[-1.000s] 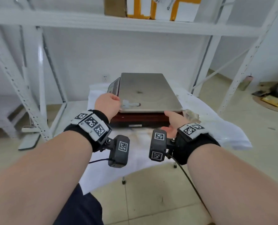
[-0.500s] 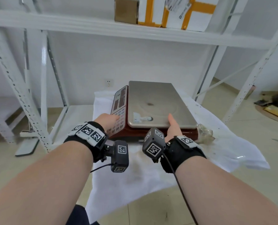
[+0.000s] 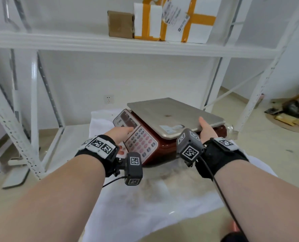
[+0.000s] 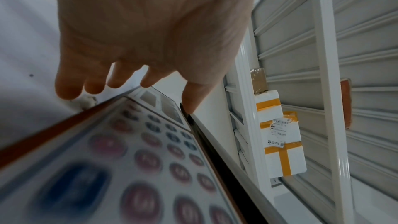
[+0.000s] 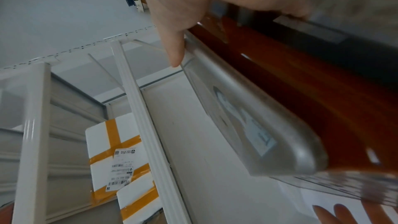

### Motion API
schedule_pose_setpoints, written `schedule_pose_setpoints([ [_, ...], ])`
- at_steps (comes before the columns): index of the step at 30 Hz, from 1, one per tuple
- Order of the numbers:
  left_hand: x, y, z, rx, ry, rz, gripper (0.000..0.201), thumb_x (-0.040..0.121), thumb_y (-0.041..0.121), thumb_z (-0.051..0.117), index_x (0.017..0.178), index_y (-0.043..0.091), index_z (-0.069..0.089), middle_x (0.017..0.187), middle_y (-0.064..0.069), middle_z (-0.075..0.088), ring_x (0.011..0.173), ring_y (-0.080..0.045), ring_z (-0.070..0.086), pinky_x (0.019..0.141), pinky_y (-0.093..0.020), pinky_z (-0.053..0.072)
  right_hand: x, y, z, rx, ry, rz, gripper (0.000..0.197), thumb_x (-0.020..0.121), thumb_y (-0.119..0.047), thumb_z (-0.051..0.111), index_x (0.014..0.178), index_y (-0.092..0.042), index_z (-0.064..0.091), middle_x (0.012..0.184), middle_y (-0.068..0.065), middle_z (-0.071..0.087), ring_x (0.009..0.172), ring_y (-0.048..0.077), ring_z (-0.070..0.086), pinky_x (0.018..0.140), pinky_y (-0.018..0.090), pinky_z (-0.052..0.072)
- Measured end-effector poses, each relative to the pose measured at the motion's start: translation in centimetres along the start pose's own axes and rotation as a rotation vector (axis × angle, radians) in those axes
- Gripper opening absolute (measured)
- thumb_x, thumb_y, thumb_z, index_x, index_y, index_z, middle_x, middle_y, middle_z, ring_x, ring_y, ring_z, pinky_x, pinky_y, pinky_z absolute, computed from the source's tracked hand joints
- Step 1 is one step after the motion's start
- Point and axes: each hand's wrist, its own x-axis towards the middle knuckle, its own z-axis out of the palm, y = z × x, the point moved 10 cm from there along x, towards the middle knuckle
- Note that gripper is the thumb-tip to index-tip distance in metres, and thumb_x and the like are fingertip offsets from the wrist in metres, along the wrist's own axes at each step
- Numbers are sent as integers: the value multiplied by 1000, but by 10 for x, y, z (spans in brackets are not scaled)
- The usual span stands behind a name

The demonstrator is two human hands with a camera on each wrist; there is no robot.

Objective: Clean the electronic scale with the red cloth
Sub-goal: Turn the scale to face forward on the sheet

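Head view: the electronic scale (image 3: 169,126) sits on a white sheet (image 3: 136,206) over the worktop, turned at an angle with its keypad panel (image 3: 141,144) toward the person. The left hand (image 3: 118,135) lies on the keypad side, the right hand (image 3: 206,130) at the near edge of the steel weighing pan (image 3: 176,112). This looks like positioning the scale, not yet wiping. No red cloth is in sight, so fetching it comes next. A sticker (image 3: 171,128) on the pan is too small to read.

Left wrist view: the left hand's grip is open, fingers (image 4: 69,88) extended and the thumb touching the panel's top edge. The key legends are blurred. A shipping label (image 4: 280,129) on a taped parcel (image 4: 282,156) is unreadable.

Right wrist view: the right hand's thumb (image 5: 172,45) lies along the pan's rim. The fingers are hidden, so its grip cannot be told.
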Motion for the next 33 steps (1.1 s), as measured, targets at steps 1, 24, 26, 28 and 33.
schedule_pose_setpoints([
  [1, 5, 2, 4, 1, -1, -2, 41, 96, 33, 48, 132, 13, 45, 143, -17, 35, 121, -39, 41, 99, -51, 42, 8, -5, -6, 6, 16, -10, 69, 87, -50, 58, 143, -18, 36, 139, 7, 48, 81, 31, 55, 56, 40, 40],
  [24, 61, -14, 64, -612, -122, -108, 38, 82, 30, 69, 115, 13, 61, 75, -15, 72, 57, -29, 69, 53, -41, 57, 53, -47, -79, 67, -34, -169, 34, 92, -32, 57, 115, -7, 57, 85, 12, 71, 49, 23, 68, 40, 35, 54],
  [26, 57, -11, 70, -681, -135, -99, 34, 86, 25, 65, 116, 11, 59, 70, -14, 71, 51, -26, 68, 42, -35, 53, 53, -48, -80, 49, -26, -150, 30, 92, -31, 57, 106, -5, 58, 70, 12, 71, 44, 23, 66, 36, 35, 51],
  [28, 53, -7, 78, -764, -174, -91, 37, 88, 23, 63, 121, 10, 57, 74, -15, 72, 54, -27, 69, 41, -38, 53, 51, -49, -80, 38, -26, -137, 23, 93, -28, 55, 90, -6, 56, 53, 10, 67, 39, 22, 63, 32, 33, 48],
  [33, 42, -8, 82, -884, -174, -108, 29, 87, 26, 63, 110, 8, 62, 76, -16, 72, 56, -31, 69, 40, -47, 51, 50, -51, -73, 58, -67, -123, 32, 91, -26, 56, 116, -6, 53, 58, 12, 69, 42, 26, 64, 34, 34, 49],
])
